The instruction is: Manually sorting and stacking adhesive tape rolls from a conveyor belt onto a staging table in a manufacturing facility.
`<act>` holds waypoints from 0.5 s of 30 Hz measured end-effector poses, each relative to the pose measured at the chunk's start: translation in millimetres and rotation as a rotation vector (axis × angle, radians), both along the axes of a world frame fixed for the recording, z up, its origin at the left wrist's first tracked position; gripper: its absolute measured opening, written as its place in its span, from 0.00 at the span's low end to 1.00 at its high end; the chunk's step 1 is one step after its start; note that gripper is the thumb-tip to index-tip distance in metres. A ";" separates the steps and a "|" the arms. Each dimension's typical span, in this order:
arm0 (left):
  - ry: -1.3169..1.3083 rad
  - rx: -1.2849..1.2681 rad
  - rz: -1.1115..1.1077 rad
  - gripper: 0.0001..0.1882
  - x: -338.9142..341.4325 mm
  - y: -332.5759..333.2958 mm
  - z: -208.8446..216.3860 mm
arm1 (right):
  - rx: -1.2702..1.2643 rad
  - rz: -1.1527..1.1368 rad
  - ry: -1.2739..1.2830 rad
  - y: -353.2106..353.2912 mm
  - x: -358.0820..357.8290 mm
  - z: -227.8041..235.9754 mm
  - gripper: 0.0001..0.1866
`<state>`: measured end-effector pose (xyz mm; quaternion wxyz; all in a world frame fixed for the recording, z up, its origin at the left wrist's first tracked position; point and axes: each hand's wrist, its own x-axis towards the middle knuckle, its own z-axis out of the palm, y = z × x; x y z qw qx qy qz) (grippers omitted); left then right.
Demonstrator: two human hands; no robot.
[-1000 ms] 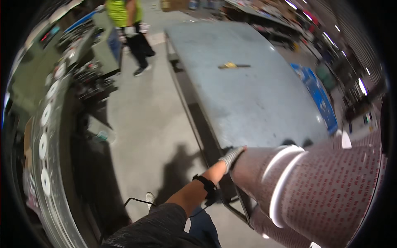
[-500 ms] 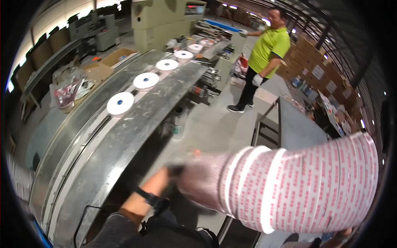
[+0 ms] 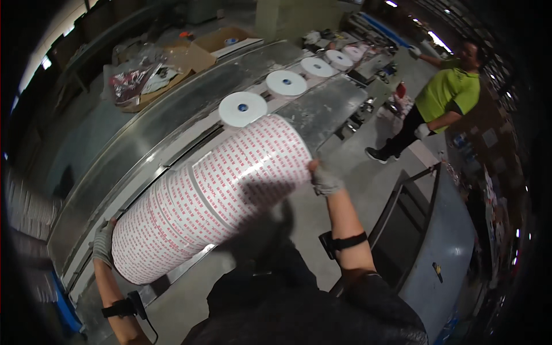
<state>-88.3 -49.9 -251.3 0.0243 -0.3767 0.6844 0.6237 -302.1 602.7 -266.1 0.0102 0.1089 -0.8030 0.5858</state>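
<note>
A long stack of wide white rolls with red print (image 3: 213, 195), which look like tape rolls, is held on its side between my two gloved hands, over the metal conveyor table. My left hand (image 3: 103, 244) presses against the near left end, fingers round the edge. At the far right end my right hand (image 3: 326, 179) grips the rim, thumb on the outer face. Just beyond the stack, a flat white roll with a blue core (image 3: 243, 108) lies on the conveyor track. Behind it follow a second white roll (image 3: 286, 84) and several more in a line.
The metal conveyor table (image 3: 115, 167) runs from lower left to the machine. An open cardboard box (image 3: 227, 43) and plastic bags (image 3: 138, 80) lie behind it. A co-worker in a yellow-green shirt (image 3: 448, 95) stands at right. A grey table (image 3: 440, 241) holds a small yellow-black tool (image 3: 437, 272).
The stack of rolls has swung from the right side leftward over the conveyor table. My right hand has come into clear view on its far end. My view has shifted too.
</note>
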 end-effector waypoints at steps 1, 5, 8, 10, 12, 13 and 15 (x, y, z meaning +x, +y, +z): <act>0.002 -0.110 0.079 0.29 2.4 -9.6 -6.0 | 0.102 0.026 -0.025 -18.4 -23.6 -16.1 0.32; -0.202 -0.668 0.051 0.37 55.9 -34.4 -3.2 | 0.066 0.223 -0.453 -75.9 -56.1 44.0 0.34; -0.338 -0.964 -0.070 0.31 18.4 50.6 54.3 | -0.222 0.562 -0.449 -68.5 -71.6 24.4 0.41; -0.001 -1.153 -0.013 0.28 -22.6 139.8 89.0 | -0.657 0.681 -0.483 -80.1 -56.0 11.1 0.43; 0.315 -1.071 -0.288 0.31 -110.2 263.9 127.8 | -0.670 0.758 -0.477 -83.1 -64.0 5.3 0.44; 0.320 -1.053 -0.400 0.37 -149.7 313.7 122.3 | -0.673 0.795 -0.453 -77.4 -70.1 -0.3 0.45; 0.272 -1.338 -0.639 0.46 -200.4 375.2 120.2 | -0.725 0.794 -0.551 -76.8 -78.9 -2.6 0.44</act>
